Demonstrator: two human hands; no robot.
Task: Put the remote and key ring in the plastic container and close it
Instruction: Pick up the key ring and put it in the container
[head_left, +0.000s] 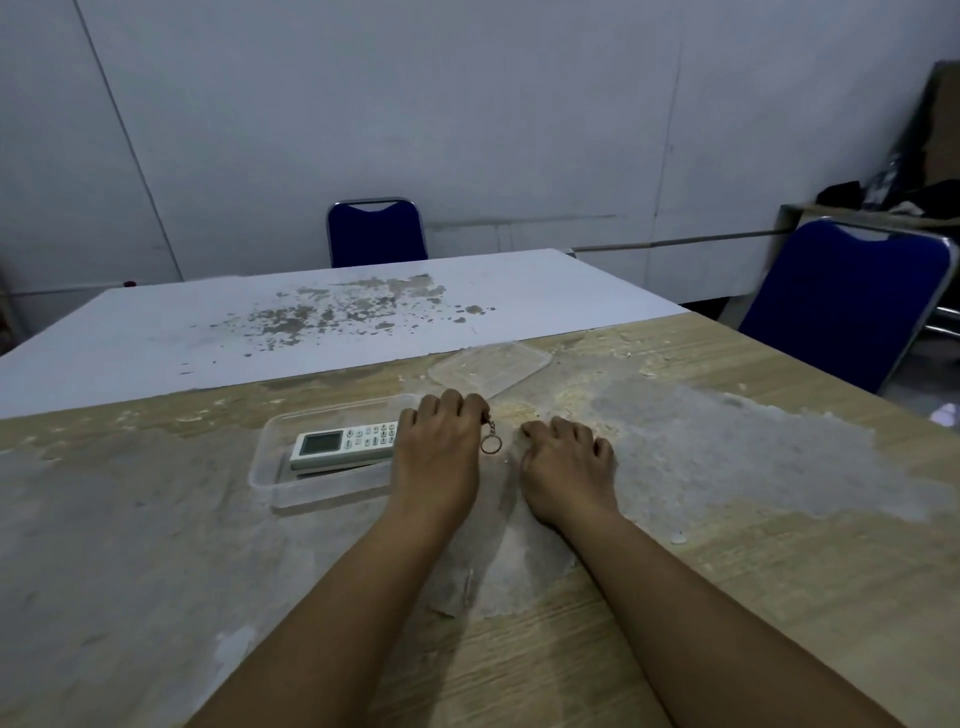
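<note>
A white remote (343, 446) with a small screen lies inside the clear plastic container (270, 470) on the worn table. My left hand (439, 452) hovers over the container's right end, fingers pinched on a small chain from which the metal key ring (491, 443) dangles just right of the container. My right hand (566, 467) rests on the table beside it, fingers curled, holding nothing. The clear lid (491, 366) lies flat on the table behind both hands, apart from the container.
A white table (311, 322) with peeled patches adjoins the far edge of the wooden table (727, 519). One blue chair (376, 234) stands behind it and another blue chair (841, 301) stands at the right. Dark clutter (909, 197) sits in the right corner.
</note>
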